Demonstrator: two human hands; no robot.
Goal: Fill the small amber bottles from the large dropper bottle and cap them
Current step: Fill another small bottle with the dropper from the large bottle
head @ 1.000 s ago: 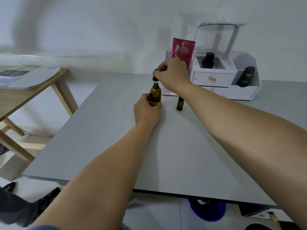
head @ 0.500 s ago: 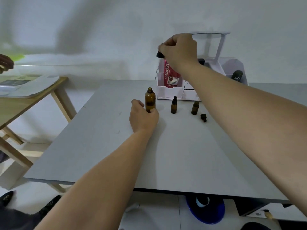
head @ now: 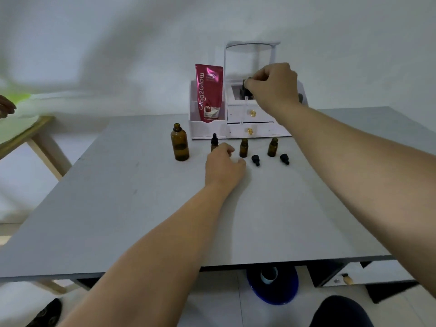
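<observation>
The large amber bottle point(head: 180, 145) stands uncapped on the grey table point(head: 118, 208). My right hand point(head: 274, 87) is raised above the table in front of the organiser and pinches the black dropper point(head: 245, 87), its glass tube pointing down. My left hand point(head: 224, 166) rests on the table with loosely curled fingers, holding nothing. Just behind its fingers stands a capped small amber bottle point(head: 214, 140), its lower part hidden. Two uncapped small amber bottles point(head: 243, 148) point(head: 273, 147) stand to the right. A black cap lies in front of each point(head: 255, 160) point(head: 284, 159).
A white drawer organiser point(head: 208, 131) holding a pink tube point(head: 208, 90) stands at the back of the table. A wooden side table point(head: 37, 131) is at the left, with another person's hand point(head: 6, 108) above it. A blue object point(head: 272, 284) sits on the floor under the table.
My left hand let go of the large bottle and slid right, towards the small bottles. My right hand carried the dropper up out of the large bottle and then right.
</observation>
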